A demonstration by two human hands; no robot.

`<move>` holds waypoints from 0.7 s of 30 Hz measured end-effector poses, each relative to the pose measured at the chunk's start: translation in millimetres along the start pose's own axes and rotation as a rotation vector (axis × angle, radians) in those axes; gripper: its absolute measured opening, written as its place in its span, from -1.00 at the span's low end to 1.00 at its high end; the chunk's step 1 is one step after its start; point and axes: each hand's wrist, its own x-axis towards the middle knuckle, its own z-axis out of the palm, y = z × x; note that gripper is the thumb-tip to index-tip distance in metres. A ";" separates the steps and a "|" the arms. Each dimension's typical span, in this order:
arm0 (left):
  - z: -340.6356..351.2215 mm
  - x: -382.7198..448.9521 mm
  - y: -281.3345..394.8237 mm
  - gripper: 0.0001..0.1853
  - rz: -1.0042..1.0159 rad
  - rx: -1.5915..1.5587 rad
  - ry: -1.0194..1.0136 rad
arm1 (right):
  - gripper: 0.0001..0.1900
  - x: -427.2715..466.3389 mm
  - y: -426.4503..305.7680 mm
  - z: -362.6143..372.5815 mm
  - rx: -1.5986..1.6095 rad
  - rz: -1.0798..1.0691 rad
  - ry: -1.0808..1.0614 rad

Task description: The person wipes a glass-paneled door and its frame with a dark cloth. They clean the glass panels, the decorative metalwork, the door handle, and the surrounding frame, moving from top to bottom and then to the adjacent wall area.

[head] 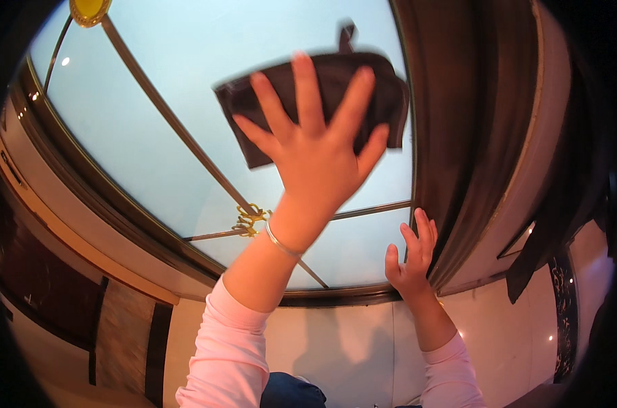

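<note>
My left hand (pixel 316 137), a metal bangle at its wrist, is spread flat over a dark brown cloth (pixel 334 76). The cloth lies against a large frosted glass panel (pixel 206 97) and sticks out beyond the fingers on both sides, with a small loop or corner raised at its upper edge. My palm hides the middle of the cloth. Lower right, my right hand (pixel 415 255) is raised beside the panel's dark frame with its fingers apart and nothing in them. Both forearms show pushed-up pink sleeves.
Dark metal bars (pixel 171 117) and a gold ornament (pixel 250 219) divide the glass. A yellow round ornament (pixel 89 10) is at the upper left. Thick dark frame moulding (pixel 456 117) runs down the right. Below are pale floor tiles (pixel 344 347), and dark fabric (pixel 522 265) hangs at right.
</note>
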 end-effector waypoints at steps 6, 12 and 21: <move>0.6 -137.1 41.1 -0.37 0.282 -0.042 -0.202 | -0.51 -1.7 8.3 -17.5 0.008 0.012 -0.010; 2.5 -83.9 30.5 -0.37 0.138 -0.037 -0.132 | -0.51 -1.6 14.4 -32.3 -0.020 -0.010 -0.007; 23.5 -37.6 69.3 -0.35 -0.021 -0.059 0.000 | -0.51 -17.0 23.2 -34.2 0.028 0.013 -0.018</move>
